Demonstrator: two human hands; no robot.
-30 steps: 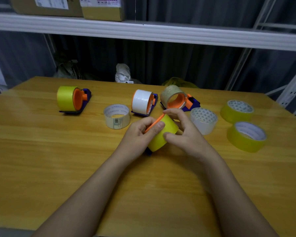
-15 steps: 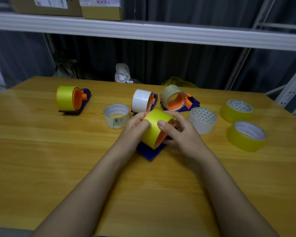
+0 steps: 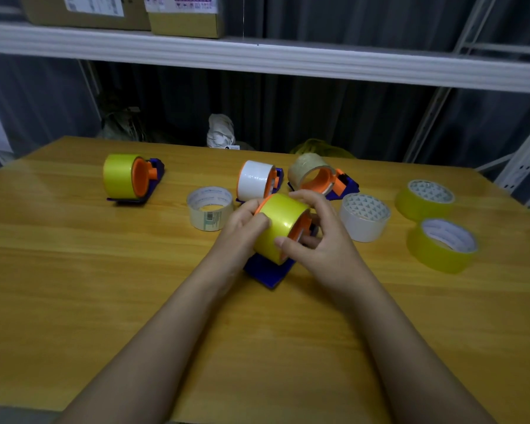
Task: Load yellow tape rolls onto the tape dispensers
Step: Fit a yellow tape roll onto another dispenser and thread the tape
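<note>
A yellow tape roll (image 3: 280,223) sits around the orange hub of a blue tape dispenser (image 3: 270,272) at the table's middle. My left hand (image 3: 245,224) grips the roll's left side, thumb on its face. My right hand (image 3: 315,237) holds the roll's right side, thumb on the yellow band and fingers curled over the top and by the hub. Another dispenser (image 3: 132,179) at the back left carries a yellow roll. Two loose yellow rolls (image 3: 424,200) (image 3: 442,244) lie flat at the right.
Behind my hands stand a dispenser with a white roll (image 3: 256,180) and one with a clear-brown roll (image 3: 315,175). A loose pale roll (image 3: 210,208) and a white roll (image 3: 364,215) lie flat. A shelf (image 3: 257,61) with boxes hangs above the table's far edge.
The roll and dispenser have turned: the blue base now points toward me and the orange hub faces right. My right hand shifted round to the roll's right side.
</note>
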